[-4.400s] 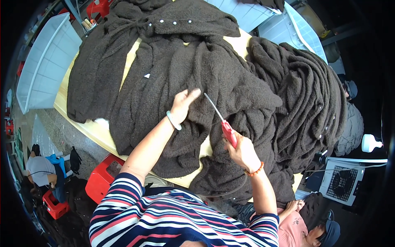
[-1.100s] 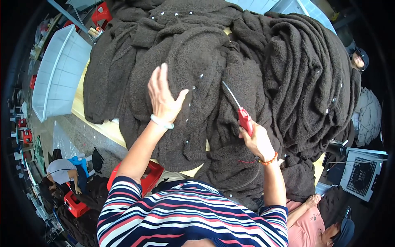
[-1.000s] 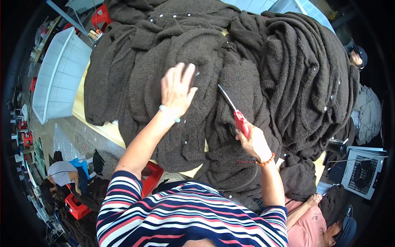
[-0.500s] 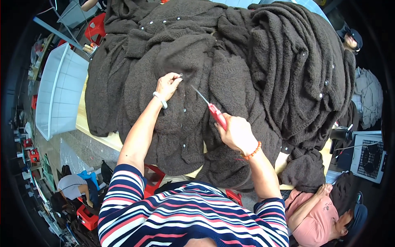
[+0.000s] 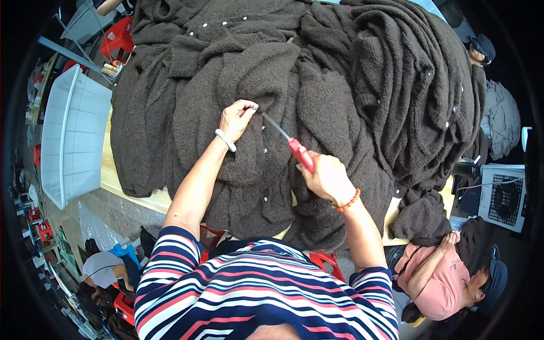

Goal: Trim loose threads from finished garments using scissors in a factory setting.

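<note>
A dark brown fuzzy knit cardigan [image 5: 235, 153] lies in front of me, with a row of small shiny buttons down its front. My left hand [image 5: 238, 117] is pinched closed at its upper front, holding a small button [image 5: 255, 107]. In my right hand [image 5: 328, 178] is a red-handled tool [image 5: 301, 154] with a thin, pointed metal blade. Its tip rests just to the right of my left fingertips, close to the knit; I cannot tell whether it touches. My right fingers wrap round the handle and hide its rear end.
More brown knits [image 5: 419, 96] are heaped to the right and far side of the wooden table [image 5: 107, 175]. A white plastic bin [image 5: 71, 136] stands at left, a red stool [image 5: 118, 38] behind it. A person in pink [image 5: 436, 280] sits at the near right.
My left hand has shifted slightly right, and the blade tip is now closer to its fingertips. The whole view has shifted a little. Both hands keep their hold.
</note>
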`<action>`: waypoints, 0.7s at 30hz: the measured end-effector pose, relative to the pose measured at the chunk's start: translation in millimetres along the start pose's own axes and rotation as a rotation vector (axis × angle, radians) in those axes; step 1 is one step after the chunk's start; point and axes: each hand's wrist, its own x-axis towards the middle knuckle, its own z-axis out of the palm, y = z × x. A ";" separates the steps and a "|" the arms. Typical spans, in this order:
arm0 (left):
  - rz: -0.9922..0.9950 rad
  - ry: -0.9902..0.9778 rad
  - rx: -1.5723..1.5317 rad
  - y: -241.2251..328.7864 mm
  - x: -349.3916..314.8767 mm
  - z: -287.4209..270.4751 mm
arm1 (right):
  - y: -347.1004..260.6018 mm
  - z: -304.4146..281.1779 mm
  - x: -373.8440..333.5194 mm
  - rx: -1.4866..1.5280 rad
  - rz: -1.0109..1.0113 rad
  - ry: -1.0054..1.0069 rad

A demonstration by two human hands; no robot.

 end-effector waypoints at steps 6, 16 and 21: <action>0.043 0.035 0.745 87.1 -23.9 4.8 | 8.5 -3.2 -22.1 0.067 0.086 0.052; 0.092 -0.044 0.503 34.8 -33.3 -0.1 | 8.6 19.9 -50.0 0.001 0.002 0.009; -0.266 -0.121 0.046 25.3 -24.2 -21.4 | 6.1 26.0 -39.3 0.012 -0.022 0.004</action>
